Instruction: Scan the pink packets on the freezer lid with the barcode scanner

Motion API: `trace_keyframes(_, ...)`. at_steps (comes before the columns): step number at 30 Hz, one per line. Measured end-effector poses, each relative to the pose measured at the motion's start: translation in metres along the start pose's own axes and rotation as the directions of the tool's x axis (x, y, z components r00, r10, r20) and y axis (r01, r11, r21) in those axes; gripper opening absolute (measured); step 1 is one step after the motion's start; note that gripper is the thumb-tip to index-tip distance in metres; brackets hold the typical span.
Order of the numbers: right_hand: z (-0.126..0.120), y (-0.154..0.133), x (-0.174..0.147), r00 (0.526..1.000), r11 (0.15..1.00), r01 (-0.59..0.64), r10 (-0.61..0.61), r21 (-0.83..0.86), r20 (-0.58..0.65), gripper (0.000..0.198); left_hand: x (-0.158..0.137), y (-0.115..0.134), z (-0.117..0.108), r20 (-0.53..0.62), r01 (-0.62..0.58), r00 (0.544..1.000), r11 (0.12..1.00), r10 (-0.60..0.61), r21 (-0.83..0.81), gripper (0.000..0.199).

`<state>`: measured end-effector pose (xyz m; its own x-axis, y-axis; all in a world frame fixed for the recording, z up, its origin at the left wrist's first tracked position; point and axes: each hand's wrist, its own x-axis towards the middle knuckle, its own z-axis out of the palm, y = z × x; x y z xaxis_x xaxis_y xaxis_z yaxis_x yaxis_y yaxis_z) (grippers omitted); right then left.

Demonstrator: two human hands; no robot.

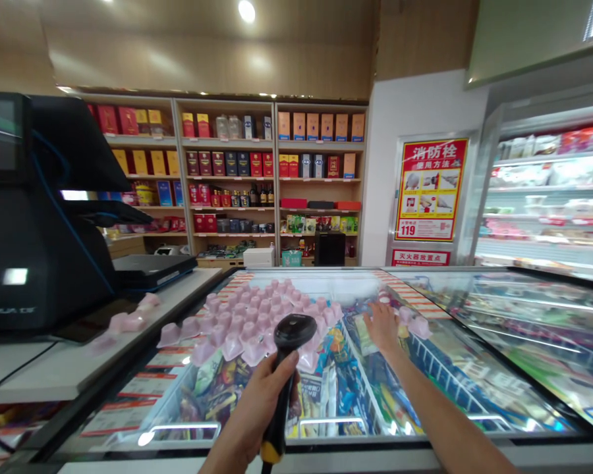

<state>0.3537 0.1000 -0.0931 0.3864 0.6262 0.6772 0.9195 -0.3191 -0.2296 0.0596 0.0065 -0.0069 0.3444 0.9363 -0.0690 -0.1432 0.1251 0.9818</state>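
Note:
My left hand (261, 401) is wrapped around the handle of a black barcode scanner (294, 331), held upright over the near part of a glass-topped chest freezer. A yellow-and-black base and cord show below the grip. Many translucent pink cups (250, 316) stand in a cluster on the freezer's glass top (326, 421), just beyond the scanner. To the right, my right hand (383, 327) reaches over the glass with its fingers apart. Its fingertips are close to a blurred pink cup (385, 297); whether they touch cannot be told. Other pink cups (418, 326) stand beside that hand.
A black point-of-sale terminal (44, 217) and a flat black device (151, 266) occupy the white counter (74, 368) at left, with several pink cups (131, 320). Packaged frozen goods lie beneath the glass. Stocked shelves (227, 178) and a refrigerated display (553, 191) stand behind.

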Motion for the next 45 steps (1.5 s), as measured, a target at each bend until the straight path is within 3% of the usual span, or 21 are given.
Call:
trace_keyframes(2, 0.004, -0.024, 0.001, 0.987, 0.986, 0.129, -0.138, 0.107, 0.077, 0.032, -0.003, 0.002, -0.002, 0.009, 0.005, 1.000, 1.000, -0.005, -0.016, 0.027)
trace_keyframes(4, 0.010, -0.049, 0.001, 0.944, 0.951, 0.255, -0.284, 0.174, 0.166, 0.035, -0.006, 0.003, -0.005, 0.009, 0.002, 1.000, 1.000, -0.002, -0.028, 0.027)
trace_keyframes(8, 0.018, -0.075, -0.005, 0.885, 0.921, 0.356, -0.387, 0.160, 0.257, 0.044, -0.013, 0.005, -0.011, -0.035, -0.006, 0.999, 0.999, 0.005, -0.035, 0.025)
trace_keyframes(12, 0.020, -0.063, -0.008, 0.907, 0.908, 0.298, -0.366, 0.296, 0.209, 0.028, -0.016, 0.005, -0.013, -0.050, 0.012, 0.999, 0.999, -0.014, -0.039, 0.026)
trace_keyframes(15, 0.017, -0.048, -0.008, 0.977, 0.835, 0.081, -0.174, 0.544, 0.122, 0.018, -0.017, 0.004, -0.010, -0.004, 0.018, 1.000, 0.999, -0.019, -0.048, 0.026)
trace_keyframes(17, 0.014, -0.043, -0.007, 0.988, 0.636, -0.153, 0.081, 0.757, 0.132, 0.016, -0.018, 0.004, -0.007, 0.038, 0.013, 0.999, 0.999, -0.011, -0.040, 0.026)
trace_keyframes(19, 0.010, -0.042, -0.003, 0.920, 0.244, -0.346, 0.277, 0.906, 0.277, 0.018, -0.020, 0.004, -0.004, 0.059, 0.004, 0.998, 1.000, -0.002, -0.027, 0.025)
trace_keyframes(21, 0.005, -0.046, 0.001, 0.848, -0.152, -0.428, 0.274, 0.891, 0.454, 0.019, -0.021, 0.003, -0.001, 0.068, 0.009, 0.998, 1.000, -0.008, -0.024, 0.025)
trace_keyframes(22, 0.003, -0.049, 0.003, 0.830, -0.276, -0.442, 0.234, 0.854, 0.506, 0.019, -0.022, 0.002, 0.000, 0.073, 0.017, 0.997, 1.000, -0.015, -0.025, 0.025)
trace_keyframes(24, -0.001, -0.054, 0.006, 0.824, -0.387, -0.453, 0.163, 0.804, 0.542, 0.018, -0.023, 0.001, 0.002, 0.085, 0.030, 0.996, 0.999, -0.028, -0.024, 0.024)
trace_keyframes(31, -0.008, -0.057, 0.009, 0.788, -0.512, -0.460, 0.142, 0.725, 0.600, 0.013, -0.024, 0.003, 0.007, 0.111, 0.023, 0.994, 1.000, -0.024, 0.017, 0.027)
trace_keyframes(34, -0.010, -0.055, 0.010, 0.783, -0.500, -0.460, 0.161, 0.734, 0.601, 0.014, -0.022, 0.004, 0.007, 0.129, 0.006, 0.992, 0.999, -0.012, 0.041, 0.028)
trace_keyframes(38, -0.010, -0.046, 0.008, 0.819, -0.382, -0.422, 0.227, 0.822, 0.527, 0.020, -0.018, 0.004, 0.008, 0.116, -0.008, 0.993, 0.997, -0.002, 0.080, 0.029)
trace_keyframes(39, -0.009, -0.041, 0.007, 0.828, -0.320, -0.409, 0.263, 0.854, 0.495, 0.023, -0.017, 0.005, 0.008, 0.109, -0.011, 0.994, 0.997, 0.002, 0.082, 0.030)
trace_keyframes(40, -0.007, -0.035, 0.005, 0.841, -0.219, -0.394, 0.305, 0.893, 0.446, 0.026, -0.016, 0.006, 0.009, 0.102, -0.014, 0.995, 0.997, 0.006, 0.079, 0.030)
trace_keyframes(42, -0.004, -0.023, 0.001, 0.887, 0.103, -0.340, 0.365, 0.935, 0.282, 0.031, -0.015, 0.007, 0.011, 0.092, -0.025, 0.996, 0.997, 0.018, 0.070, 0.030)
trace_keyframes(44, 0.000, -0.011, -0.002, 0.948, 0.496, -0.222, 0.310, 0.840, 0.068, 0.032, -0.014, 0.008, 0.013, 0.082, -0.043, 0.996, 0.997, 0.037, 0.067, 0.029)
trace_keyframes(45, 0.001, -0.006, -0.003, 0.970, 0.641, -0.156, 0.244, 0.752, -0.007, 0.032, -0.013, 0.008, 0.014, 0.076, -0.055, 0.996, 0.996, 0.049, 0.073, 0.029)
